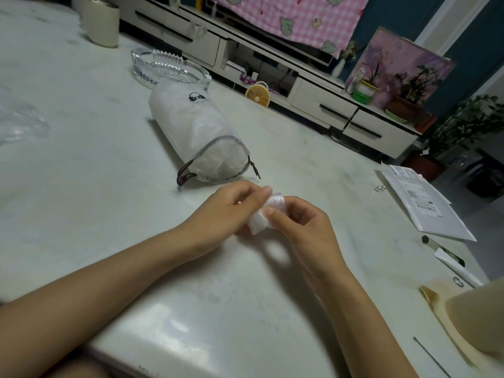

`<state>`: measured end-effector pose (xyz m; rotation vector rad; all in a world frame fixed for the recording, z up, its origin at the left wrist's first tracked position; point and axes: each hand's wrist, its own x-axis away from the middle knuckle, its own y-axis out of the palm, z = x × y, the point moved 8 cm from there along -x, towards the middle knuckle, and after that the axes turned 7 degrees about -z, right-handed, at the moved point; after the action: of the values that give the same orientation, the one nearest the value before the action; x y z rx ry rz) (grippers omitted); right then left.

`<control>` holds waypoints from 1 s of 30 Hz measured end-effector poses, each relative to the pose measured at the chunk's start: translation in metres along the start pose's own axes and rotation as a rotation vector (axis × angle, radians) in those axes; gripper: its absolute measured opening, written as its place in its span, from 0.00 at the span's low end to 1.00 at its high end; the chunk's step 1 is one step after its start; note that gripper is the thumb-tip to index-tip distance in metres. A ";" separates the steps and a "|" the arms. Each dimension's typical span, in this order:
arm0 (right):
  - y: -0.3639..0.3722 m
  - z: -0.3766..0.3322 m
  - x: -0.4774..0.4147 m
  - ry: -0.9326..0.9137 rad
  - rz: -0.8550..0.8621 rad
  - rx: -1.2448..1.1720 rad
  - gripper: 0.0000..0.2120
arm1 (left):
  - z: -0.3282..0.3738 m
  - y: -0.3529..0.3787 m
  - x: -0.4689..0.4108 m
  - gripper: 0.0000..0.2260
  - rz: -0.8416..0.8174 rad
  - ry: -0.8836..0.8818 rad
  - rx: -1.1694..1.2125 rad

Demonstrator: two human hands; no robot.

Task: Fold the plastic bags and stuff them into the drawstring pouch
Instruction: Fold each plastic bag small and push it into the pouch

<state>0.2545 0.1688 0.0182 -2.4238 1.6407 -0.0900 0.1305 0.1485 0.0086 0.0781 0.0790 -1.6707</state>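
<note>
We saw left hand (231, 207) and right hand (297, 222) pinching folded plastic bag (263, 214); drawstring pouch (201, 135) lay just beyond, farther on table (109, 186)

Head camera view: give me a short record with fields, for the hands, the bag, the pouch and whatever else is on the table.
left hand: pinches the folded plastic bag at its left edge
right hand: pinches the same bag's right side
folded plastic bag: small white wad, held above the table
drawstring pouch: on its side beyond the hands, mouth toward them, looks stuffed
loose plastic bag: crumpled, far left
other: glass ashtray behind the pouch; mailer envelope at right
</note>
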 end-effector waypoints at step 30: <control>0.011 -0.011 0.005 -0.133 0.098 0.024 0.11 | 0.027 -0.087 0.009 0.07 0.579 0.272 -0.914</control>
<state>0.2447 0.1585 0.0261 -2.2743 1.6848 0.0650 0.0425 0.1455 0.0352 -0.3362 0.9238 -0.9179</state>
